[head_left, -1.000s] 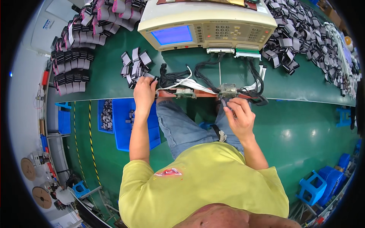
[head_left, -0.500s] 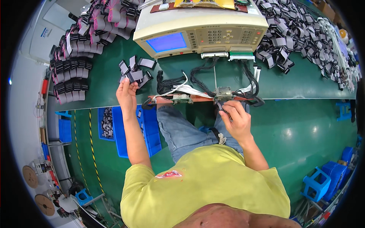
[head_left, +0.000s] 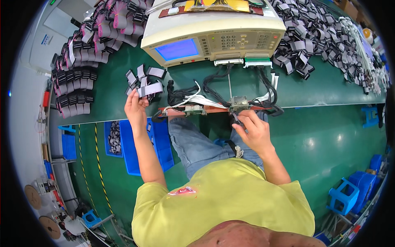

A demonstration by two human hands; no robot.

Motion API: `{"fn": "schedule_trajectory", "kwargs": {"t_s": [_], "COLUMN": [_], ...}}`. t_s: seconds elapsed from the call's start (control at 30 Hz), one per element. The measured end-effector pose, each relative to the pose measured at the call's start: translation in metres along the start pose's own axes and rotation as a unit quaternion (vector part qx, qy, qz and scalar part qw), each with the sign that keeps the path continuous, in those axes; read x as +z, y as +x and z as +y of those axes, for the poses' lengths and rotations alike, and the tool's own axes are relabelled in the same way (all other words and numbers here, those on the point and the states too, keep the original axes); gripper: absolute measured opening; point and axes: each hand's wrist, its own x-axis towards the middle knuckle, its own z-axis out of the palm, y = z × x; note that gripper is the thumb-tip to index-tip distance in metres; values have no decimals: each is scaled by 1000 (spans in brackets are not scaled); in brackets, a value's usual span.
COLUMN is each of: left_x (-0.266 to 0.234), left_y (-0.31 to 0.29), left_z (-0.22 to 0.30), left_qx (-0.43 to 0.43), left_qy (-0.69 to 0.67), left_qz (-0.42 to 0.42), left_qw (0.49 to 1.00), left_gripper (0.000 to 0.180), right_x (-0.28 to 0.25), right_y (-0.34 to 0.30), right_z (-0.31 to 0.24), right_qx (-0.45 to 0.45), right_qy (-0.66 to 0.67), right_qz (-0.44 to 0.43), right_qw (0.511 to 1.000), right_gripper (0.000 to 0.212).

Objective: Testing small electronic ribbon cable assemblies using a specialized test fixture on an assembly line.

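Observation:
My left hand [head_left: 136, 108] is closed in a pinch on one end of a short grey ribbon cable [head_left: 151, 89] with dark connectors. It holds this just in front of a small loose pile of similar ribbon cables [head_left: 141, 73] on the table. My right hand [head_left: 254, 126] is closed at the table's front edge, fingertips round a small grey and dark ribbon cable [head_left: 235, 117], mostly hidden by the fingers. That piece meets or nearly meets the clear-covered connector block [head_left: 240, 102] on a reddish bar [head_left: 214, 110]; whether it is plugged in cannot be seen.
A beige tester [head_left: 222, 39] with a lit blue screen stands behind, wired by black cables [head_left: 214, 84] to the bar. Bundled ribbon cables [head_left: 78, 78] lie left; a heap of loose ones [head_left: 304, 41] lies right. Blue bins [head_left: 162, 144] sit below the table's edge.
The ribbon cable in my left hand has swung out to the right and shows more of its flat side. My right hand stays at the connector block. The whole view has shifted slightly.

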Motion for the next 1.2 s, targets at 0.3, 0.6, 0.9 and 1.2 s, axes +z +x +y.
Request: {"fn": "schedule_trajectory", "kwargs": {"t_s": [0.3, 0.6, 0.9, 1.2], "left_x": [14, 22, 14, -4], "left_y": [-29, -32, -27, -47], "left_z": [-35, -34, -39, -34], "left_qx": [119, 166, 167, 128], "left_qy": [59, 131, 120, -135], "left_qz": [-49, -44, -38, -35], "left_qw": [990, 976, 978, 982], "left_gripper": [31, 33, 33, 30], "right_x": [-4, 13, -69, -91], "right_y": [9, -4, -21, 111], "right_z": [2, 15, 27, 88], "right_qx": [-26, -83, 38, 64], "right_qy": [-121, -89, -47, -163], "right_qz": [-138, -24, 111, 207], "right_qw": [983, 992, 992, 963], "right_gripper": [26, 23, 21, 42]}}
